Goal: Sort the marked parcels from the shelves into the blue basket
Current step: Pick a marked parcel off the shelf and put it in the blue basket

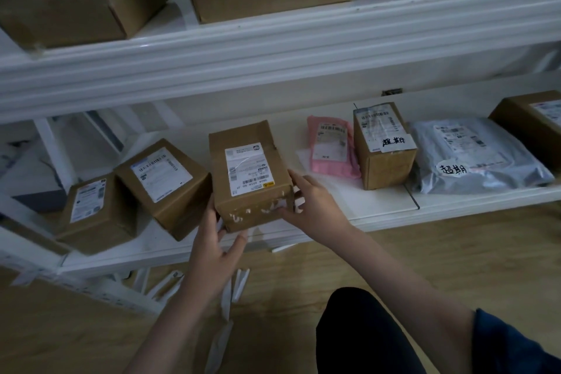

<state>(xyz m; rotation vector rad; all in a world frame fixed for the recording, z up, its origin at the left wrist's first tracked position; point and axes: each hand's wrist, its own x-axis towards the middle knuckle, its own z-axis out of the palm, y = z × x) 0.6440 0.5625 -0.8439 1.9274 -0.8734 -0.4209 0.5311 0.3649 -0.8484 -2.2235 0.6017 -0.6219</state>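
Hands on cardboard box (250, 173) at shelf edge (394, 215), left hand (212, 249) cupping its underside, right hand (312, 206) gripping its corner

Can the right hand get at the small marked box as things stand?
Probably yes, once freed. The right hand grips the held box; the marked box stands just to its right near the shelf edge, with bare shelf between and only the pink bag beside it.

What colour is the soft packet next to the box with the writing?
Pink, seen in the head view.
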